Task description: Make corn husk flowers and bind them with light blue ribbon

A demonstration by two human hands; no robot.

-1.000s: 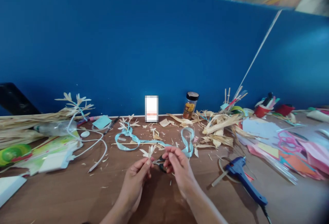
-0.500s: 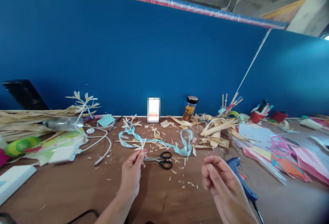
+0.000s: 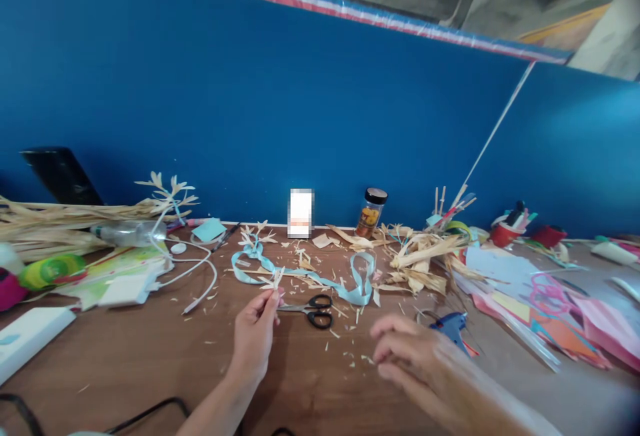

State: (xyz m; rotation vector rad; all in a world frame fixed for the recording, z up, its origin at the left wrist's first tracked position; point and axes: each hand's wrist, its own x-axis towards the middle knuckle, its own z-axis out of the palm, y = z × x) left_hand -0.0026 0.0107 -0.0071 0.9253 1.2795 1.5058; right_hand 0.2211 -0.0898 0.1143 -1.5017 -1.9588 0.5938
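My left hand [image 3: 256,329] is closed, thumb and fingertips pinching a small pale flower of narrow husk strips [image 3: 276,281]. Scissors with black handles [image 3: 320,311] lie just right of those fingers, blades pointing toward them. A light blue ribbon [image 3: 300,275] curls across the table behind the flower. My right hand [image 3: 415,363] is somewhat blurred, its fingers loosely bent and apart, with nothing visible in them. Beyond that wrist sits a blue glue gun [image 3: 451,328], partly hidden by the hand and forearm.
Dried husks [image 3: 420,256] and a black-lidded jar [image 3: 371,215] stand at the back. Left are a clear bottle [image 3: 131,233], white cable [image 3: 210,283] and white box [image 3: 35,339]. Coloured papers [image 3: 560,323] spread at right. Husk scraps dot the brown table [image 3: 150,363].
My right hand has shifted left and turned, its fingers now reaching leftward. My left hand keeps its pinch on the husk flower. The view has swung slightly.
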